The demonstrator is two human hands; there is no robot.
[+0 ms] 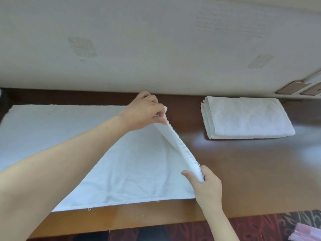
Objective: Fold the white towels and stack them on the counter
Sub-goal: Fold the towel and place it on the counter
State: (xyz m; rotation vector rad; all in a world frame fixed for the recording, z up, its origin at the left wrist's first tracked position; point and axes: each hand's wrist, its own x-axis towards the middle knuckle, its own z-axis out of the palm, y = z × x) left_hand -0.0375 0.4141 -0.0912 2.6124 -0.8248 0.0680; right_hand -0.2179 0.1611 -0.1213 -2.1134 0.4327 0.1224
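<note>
The thumb and fingertips [160, 111] of the left hand [144, 113] were curled together and pinched the far right corner of the open towel [69, 136], lifting it just off the surface. The thumb [188, 175] and fingers of the right hand [207, 186] were closed on the near right corner in the same way. Between the two grips the right edge [180, 146] of the towel ran taut and raised, a doubled hem showing along it. The rest of the cloth lay flat and spread across the left and middle of the brown counter [251, 171], its near edge close to the counter's front lip. To the right and well apart from it, against the back of the counter, a folded towel [246, 117] lay as a neat thick rectangle; whether it was one towel or several I could not tell. Behind ran a pale wall [156, 40] with wall plates [291, 87] at the far right, and a patterned floor [260, 225] showed below the counter. As a judgement, the task looked partly done: at least one towel was finished and set down, while this one was only at its first fold, with the raised edge likely to be carried across to the left. Further folds and the placing onto the folded towel were not yet done, and no other unfolded towels were visible.
</note>
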